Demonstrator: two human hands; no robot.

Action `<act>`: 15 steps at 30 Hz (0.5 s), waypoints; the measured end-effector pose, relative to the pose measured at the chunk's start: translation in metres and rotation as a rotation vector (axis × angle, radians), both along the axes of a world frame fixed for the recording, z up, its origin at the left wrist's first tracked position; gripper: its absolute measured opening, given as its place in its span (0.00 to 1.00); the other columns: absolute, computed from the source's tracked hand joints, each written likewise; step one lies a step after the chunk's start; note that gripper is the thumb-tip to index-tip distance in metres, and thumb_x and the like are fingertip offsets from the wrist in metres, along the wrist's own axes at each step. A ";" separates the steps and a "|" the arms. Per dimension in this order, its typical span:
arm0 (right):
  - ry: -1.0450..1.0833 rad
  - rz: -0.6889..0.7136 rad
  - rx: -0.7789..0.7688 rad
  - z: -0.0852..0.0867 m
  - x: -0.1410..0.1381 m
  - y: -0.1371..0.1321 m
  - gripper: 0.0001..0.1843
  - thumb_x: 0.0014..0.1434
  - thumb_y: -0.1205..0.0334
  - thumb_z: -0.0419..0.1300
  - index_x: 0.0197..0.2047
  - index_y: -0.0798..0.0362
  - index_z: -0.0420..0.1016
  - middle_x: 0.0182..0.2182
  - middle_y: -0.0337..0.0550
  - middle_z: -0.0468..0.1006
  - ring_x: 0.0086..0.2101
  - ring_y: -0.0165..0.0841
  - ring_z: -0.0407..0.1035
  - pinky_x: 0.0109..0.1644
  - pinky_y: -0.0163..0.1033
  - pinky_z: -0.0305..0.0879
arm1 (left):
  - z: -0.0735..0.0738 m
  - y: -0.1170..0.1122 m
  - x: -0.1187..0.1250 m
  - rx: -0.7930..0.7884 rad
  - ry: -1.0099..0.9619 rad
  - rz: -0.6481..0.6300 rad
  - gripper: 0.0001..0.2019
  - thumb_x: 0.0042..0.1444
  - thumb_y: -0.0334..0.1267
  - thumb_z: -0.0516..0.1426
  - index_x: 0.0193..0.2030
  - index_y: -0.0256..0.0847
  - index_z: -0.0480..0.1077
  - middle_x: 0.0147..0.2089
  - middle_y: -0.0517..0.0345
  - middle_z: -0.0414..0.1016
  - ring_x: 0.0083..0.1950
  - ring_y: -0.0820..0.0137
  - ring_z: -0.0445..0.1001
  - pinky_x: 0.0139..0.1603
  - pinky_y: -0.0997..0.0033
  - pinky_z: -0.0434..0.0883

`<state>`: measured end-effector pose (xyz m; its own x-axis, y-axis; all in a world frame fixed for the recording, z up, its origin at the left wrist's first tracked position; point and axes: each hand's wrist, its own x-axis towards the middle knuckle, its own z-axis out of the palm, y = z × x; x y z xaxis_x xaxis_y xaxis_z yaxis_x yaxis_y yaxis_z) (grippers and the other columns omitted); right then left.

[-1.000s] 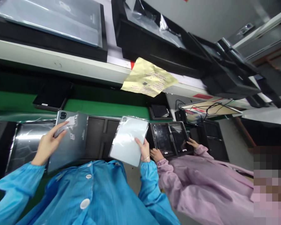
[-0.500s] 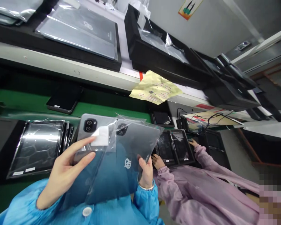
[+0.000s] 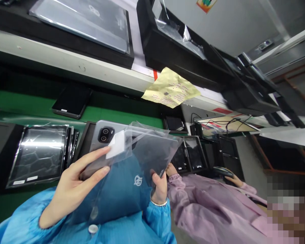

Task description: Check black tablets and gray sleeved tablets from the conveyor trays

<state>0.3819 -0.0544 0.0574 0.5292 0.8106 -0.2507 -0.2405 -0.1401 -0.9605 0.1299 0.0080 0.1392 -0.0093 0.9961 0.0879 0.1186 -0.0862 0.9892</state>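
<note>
My left hand [image 3: 73, 181] is closed on the left side of a grey tablet [image 3: 97, 138] whose back, with a double camera, faces up. Its fingers also touch a white tab [image 3: 117, 144] at the corner of clear plastic film [image 3: 149, 130]. A second tablet [image 3: 122, 193], back up with a pale logo, overlaps the first and has the film over it. My right hand [image 3: 159, 186] grips this second tablet at its right edge, thumb on top. Glare and film hide where the two tablets meet, and the second one's camera is mostly covered.
Wrapped tablets [image 3: 40, 152] stand in a stack at left, and a dark tablet [image 3: 72, 101] lies on the green mat [image 3: 112, 115]. Above runs a shelf with black trays [image 3: 178, 67] and a hanging yellow paper [image 3: 171, 88]. A co-worker's pink sleeve [image 3: 190, 196] is close at right.
The first tablet and the white tab have shifted slightly right, with my left hand. Film now covers the second tablet's camera. The co-worker's far hand has moved right and holds a dark object.
</note>
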 end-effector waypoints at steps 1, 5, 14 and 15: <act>0.026 -0.027 -0.010 0.002 -0.001 0.001 0.28 0.39 0.43 0.79 0.40 0.50 0.83 0.31 0.43 0.86 0.32 0.38 0.79 0.39 0.41 0.78 | -0.001 0.000 -0.001 -0.006 0.005 0.006 0.20 0.57 0.54 0.71 0.56 0.67 0.81 0.55 0.68 0.85 0.50 0.64 0.87 0.46 0.79 0.81; 0.070 -0.031 -0.030 0.011 -0.007 0.004 0.30 0.37 0.46 0.80 0.42 0.50 0.82 0.35 0.44 0.87 0.34 0.38 0.79 0.41 0.42 0.79 | -0.007 -0.003 -0.004 0.003 0.087 0.066 0.29 0.55 0.60 0.70 0.64 0.68 0.76 0.66 0.68 0.78 0.61 0.56 0.82 0.55 0.64 0.82; 0.113 0.078 0.016 0.028 -0.020 0.009 0.36 0.39 0.49 0.81 0.52 0.49 0.82 0.35 0.41 0.86 0.35 0.37 0.80 0.43 0.40 0.79 | 0.010 -0.006 0.008 -0.128 0.024 0.032 0.55 0.45 0.62 0.75 0.78 0.71 0.54 0.77 0.66 0.66 0.57 0.52 0.85 0.50 0.59 0.85; 0.111 0.079 0.017 0.029 -0.021 0.008 0.36 0.39 0.49 0.81 0.52 0.50 0.82 0.36 0.42 0.86 0.36 0.37 0.80 0.43 0.40 0.79 | 0.011 -0.006 0.009 -0.117 0.012 0.032 0.55 0.45 0.61 0.75 0.78 0.71 0.55 0.76 0.66 0.67 0.54 0.53 0.86 0.48 0.61 0.85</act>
